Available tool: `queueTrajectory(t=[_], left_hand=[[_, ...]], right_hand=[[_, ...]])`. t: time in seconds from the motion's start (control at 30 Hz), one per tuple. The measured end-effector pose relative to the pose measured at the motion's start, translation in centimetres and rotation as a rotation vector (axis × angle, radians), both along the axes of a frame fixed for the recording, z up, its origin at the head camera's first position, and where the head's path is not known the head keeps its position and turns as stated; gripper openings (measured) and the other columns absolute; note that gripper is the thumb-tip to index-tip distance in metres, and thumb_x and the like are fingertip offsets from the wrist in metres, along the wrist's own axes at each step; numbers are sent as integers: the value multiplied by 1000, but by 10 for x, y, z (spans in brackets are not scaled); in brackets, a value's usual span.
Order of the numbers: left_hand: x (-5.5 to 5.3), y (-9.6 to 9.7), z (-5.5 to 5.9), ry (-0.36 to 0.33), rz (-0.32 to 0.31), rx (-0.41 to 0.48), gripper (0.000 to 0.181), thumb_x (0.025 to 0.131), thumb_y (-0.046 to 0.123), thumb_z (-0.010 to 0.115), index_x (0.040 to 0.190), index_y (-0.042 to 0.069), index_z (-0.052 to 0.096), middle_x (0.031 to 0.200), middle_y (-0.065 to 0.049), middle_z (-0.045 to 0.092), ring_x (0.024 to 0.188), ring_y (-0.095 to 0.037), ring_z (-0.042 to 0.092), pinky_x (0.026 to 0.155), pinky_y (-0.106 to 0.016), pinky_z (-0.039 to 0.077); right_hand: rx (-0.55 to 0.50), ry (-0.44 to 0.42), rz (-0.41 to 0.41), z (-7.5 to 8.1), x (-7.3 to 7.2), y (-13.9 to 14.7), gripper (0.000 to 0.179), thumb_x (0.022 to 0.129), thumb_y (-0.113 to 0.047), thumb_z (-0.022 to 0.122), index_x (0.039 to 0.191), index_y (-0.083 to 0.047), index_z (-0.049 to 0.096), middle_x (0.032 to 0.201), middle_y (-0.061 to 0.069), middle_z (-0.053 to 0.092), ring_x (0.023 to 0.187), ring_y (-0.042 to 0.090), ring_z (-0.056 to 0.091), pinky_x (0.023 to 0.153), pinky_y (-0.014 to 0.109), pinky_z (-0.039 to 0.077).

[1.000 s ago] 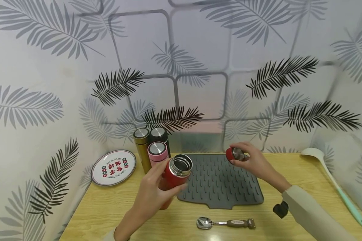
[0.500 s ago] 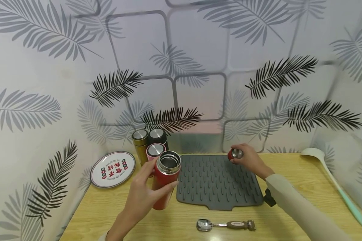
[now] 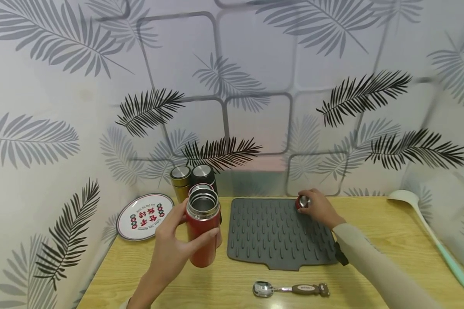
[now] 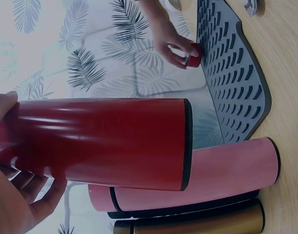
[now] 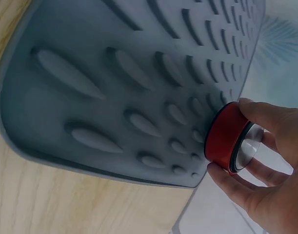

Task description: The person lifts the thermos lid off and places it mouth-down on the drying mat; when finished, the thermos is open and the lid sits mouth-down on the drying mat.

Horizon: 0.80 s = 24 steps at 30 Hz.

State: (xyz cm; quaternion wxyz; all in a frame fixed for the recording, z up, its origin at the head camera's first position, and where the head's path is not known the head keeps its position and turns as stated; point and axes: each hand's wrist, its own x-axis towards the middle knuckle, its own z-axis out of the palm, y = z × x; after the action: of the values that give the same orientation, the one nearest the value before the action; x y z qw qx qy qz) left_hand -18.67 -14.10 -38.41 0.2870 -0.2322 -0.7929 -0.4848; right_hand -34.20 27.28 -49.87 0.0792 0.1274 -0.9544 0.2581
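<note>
My left hand grips a red thermos bottle round its body. The bottle is held upright, its steel mouth uncovered and facing up; the left wrist view shows its black base in the air. At the mat's far right corner, my right hand pinches a red thermos lid with a steel top. The lid's steel face points up, and its lower edge is right at the ribbed grey drying mat. A pink bottle stands behind the red one, mostly hidden in the head view.
A gold bottle and a black bottle stand at the back left. Left of them leans a printed white plate. A spoon lies in front of the mat. A ladle with a green handle is at the far right.
My left hand has moved left with the red bottle, bringing it more upright and in front of the pink one. My right hand has lowered the lid to the mat's far right corner.
</note>
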Motion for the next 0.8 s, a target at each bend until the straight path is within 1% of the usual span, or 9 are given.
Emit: queueTrajectory(t=[0.07,0.17,0.23,0.33,0.43,0.53,0.63,0.8], left_hand=[[0,-2,2,14,0,14,77,71,12,98,140,21,64,123,5,70,103,-14,67,95,-18,53],[2,-5,5,5,2,39,74,71,10,97,138,19,65,123,2,70,106,-13,66,96,-17,53],[3,-8,7,-18,-3,71,72,73,7,96,137,18,66,123,1,70,109,-13,65,97,-19,53],[5,-12,12,-58,-5,121,69,75,4,93,136,20,67,124,1,71,111,-14,66,97,-21,55],[8,-16,16,-76,-2,162,68,76,3,91,137,23,67,125,3,71,111,-14,68,95,-22,56],[8,-20,20,-53,13,168,69,76,0,91,137,20,67,124,1,71,110,-15,68,94,-21,56],[7,-27,23,-28,38,151,69,76,-1,90,138,18,67,123,2,71,112,-13,65,95,-19,55],[2,-39,24,17,89,119,70,76,-1,90,140,17,66,124,5,71,113,-10,64,94,-18,54]], right_hand=[[12,-10,-6,-3,0,0,54,87,-8,84,134,9,62,121,32,61,104,44,63,88,59,54],[12,-15,-14,-6,1,1,53,88,-8,83,133,8,62,123,33,61,106,46,63,88,60,54],[7,-11,-12,-7,2,2,50,88,-9,83,131,9,64,124,34,61,107,47,63,89,61,54],[1,2,0,-6,4,2,45,88,-9,83,126,9,66,123,34,62,107,48,63,88,61,54],[-7,7,1,-5,5,1,40,90,-11,81,123,8,68,122,32,63,107,47,64,89,61,54],[-4,18,7,-6,6,0,35,94,-13,77,122,7,69,122,32,63,108,47,64,90,62,54],[1,29,2,-8,7,-2,33,97,-14,74,123,7,69,124,33,63,111,48,63,94,63,52],[21,40,-23,-13,7,-4,35,98,-13,73,126,7,67,127,34,62,116,51,61,98,65,50]])
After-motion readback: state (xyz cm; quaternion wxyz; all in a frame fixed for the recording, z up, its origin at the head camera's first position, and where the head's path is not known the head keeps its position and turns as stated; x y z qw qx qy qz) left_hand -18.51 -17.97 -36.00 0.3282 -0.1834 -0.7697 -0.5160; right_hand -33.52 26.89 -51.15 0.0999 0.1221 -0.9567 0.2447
